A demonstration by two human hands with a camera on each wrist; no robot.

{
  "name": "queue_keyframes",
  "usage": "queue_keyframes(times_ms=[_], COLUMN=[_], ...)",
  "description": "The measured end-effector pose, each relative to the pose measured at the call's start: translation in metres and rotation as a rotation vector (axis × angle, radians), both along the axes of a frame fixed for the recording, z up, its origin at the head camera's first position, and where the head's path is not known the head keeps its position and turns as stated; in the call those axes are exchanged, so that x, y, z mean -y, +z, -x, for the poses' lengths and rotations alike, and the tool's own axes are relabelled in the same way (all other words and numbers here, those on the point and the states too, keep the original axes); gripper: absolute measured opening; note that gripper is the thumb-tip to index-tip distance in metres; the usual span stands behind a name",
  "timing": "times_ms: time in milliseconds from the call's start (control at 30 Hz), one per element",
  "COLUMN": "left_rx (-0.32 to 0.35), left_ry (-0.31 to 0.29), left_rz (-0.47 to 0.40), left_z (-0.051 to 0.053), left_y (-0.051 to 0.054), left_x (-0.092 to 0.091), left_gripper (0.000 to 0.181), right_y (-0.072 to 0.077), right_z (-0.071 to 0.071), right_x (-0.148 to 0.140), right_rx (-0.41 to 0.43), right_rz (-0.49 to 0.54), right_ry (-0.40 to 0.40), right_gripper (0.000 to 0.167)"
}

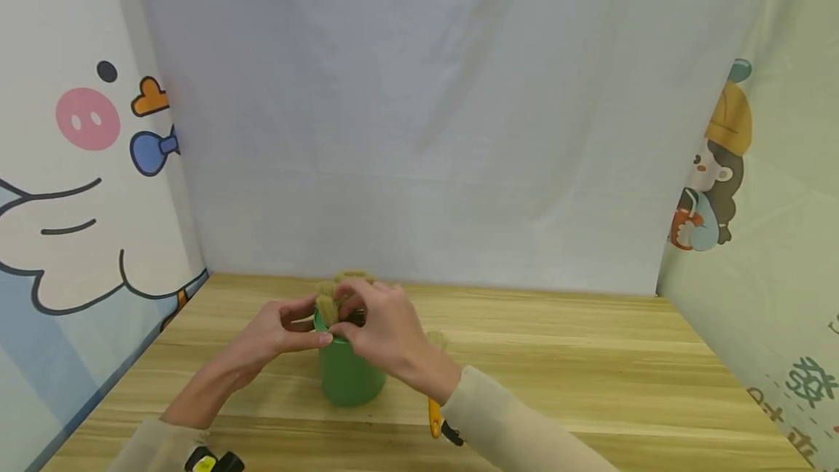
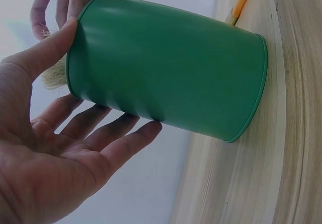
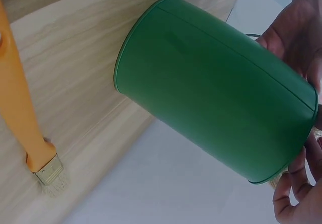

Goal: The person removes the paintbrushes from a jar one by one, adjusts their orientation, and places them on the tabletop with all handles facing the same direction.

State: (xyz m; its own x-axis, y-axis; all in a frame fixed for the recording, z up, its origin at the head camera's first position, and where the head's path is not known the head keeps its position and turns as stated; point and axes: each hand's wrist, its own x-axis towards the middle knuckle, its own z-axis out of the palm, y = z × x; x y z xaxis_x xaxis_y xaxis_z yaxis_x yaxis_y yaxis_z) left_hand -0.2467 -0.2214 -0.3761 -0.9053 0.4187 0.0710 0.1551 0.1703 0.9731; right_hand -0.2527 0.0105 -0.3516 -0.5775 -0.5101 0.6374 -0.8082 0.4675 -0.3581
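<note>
A green cylindrical can (image 1: 352,377) stands on the table with pale-bristled brushes (image 1: 326,304) sticking up from its mouth. My left hand (image 1: 282,326) holds the can near the rim, its thumb on one side and its fingers along the other. Over the mouth, my right hand (image 1: 390,319) pinches a brush with curled fingers; its lower part is hidden inside the can. Bristles (image 2: 54,75) also show past the rim in the left wrist view. Right of the can, a brush with an orange handle (image 3: 17,98) lies on the table, partly covered by my right forearm in the head view.
The wooden table (image 1: 557,363) runs back to a pale grey curtain (image 1: 419,130). Cartoon-printed panels border it on the left (image 1: 72,188) and the right (image 1: 741,275).
</note>
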Motion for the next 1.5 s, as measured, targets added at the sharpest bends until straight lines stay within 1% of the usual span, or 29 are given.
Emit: queue_keyframes(times_ms=[167, 267, 333, 400, 533, 633, 733, 833, 1000, 1300, 1500], left_rx=[0.006, 0.0, -0.004, -0.004, 0.004, 0.012, 0.02, 0.028, 0.026, 0.019, 0.0], left_ry=[0.005, -0.002, -0.005, -0.01, 0.006, 0.024, 0.03, 0.03, 0.034, 0.026, 0.01], left_rz=[0.007, 0.007, 0.006, 0.004, 0.013, 0.023, 0.027, 0.026, 0.033, 0.022, 0.015], left_z=[0.0, 0.001, 0.002, 0.002, 0.002, 0.002, 0.003, 0.003, 0.002, 0.002, 0.002], left_y=[-0.001, -0.001, -0.001, -0.001, -0.001, -0.001, -0.001, -0.001, -0.001, -0.002, -0.002], left_x=[0.001, 0.001, 0.002, 0.002, 0.001, 0.0, 0.0, 0.0, 0.0, 0.001, 0.001], left_gripper=[0.085, 0.086, 0.086, 0.086, 0.089, 0.09, 0.09, 0.09, 0.092, 0.09, 0.089], right_y=[-0.001, -0.001, -0.001, -0.002, -0.001, -0.002, -0.004, -0.005, -0.008, -0.01, -0.01], right_z=[0.0, 0.0, 0.0, 0.0, 0.003, 0.005, 0.007, 0.009, 0.012, 0.014, 0.013], right_x=[0.004, 0.004, 0.002, 0.0, -0.006, -0.012, -0.018, -0.023, -0.027, -0.029, -0.029], right_rx=[-0.004, 0.012, 0.051, 0.113, 0.229, 0.262, 0.259, 0.238, 0.228, 0.185, 0.193], right_rz=[0.025, 0.03, 0.046, 0.081, 0.154, 0.182, 0.197, 0.21, 0.224, 0.162, 0.14], right_ry=[-0.002, 0.005, 0.027, 0.065, 0.143, 0.192, 0.222, 0.241, 0.275, 0.288, 0.299], right_gripper=[0.036, 0.033, 0.032, 0.031, 0.031, 0.031, 0.033, 0.037, 0.04, 0.042, 0.037])
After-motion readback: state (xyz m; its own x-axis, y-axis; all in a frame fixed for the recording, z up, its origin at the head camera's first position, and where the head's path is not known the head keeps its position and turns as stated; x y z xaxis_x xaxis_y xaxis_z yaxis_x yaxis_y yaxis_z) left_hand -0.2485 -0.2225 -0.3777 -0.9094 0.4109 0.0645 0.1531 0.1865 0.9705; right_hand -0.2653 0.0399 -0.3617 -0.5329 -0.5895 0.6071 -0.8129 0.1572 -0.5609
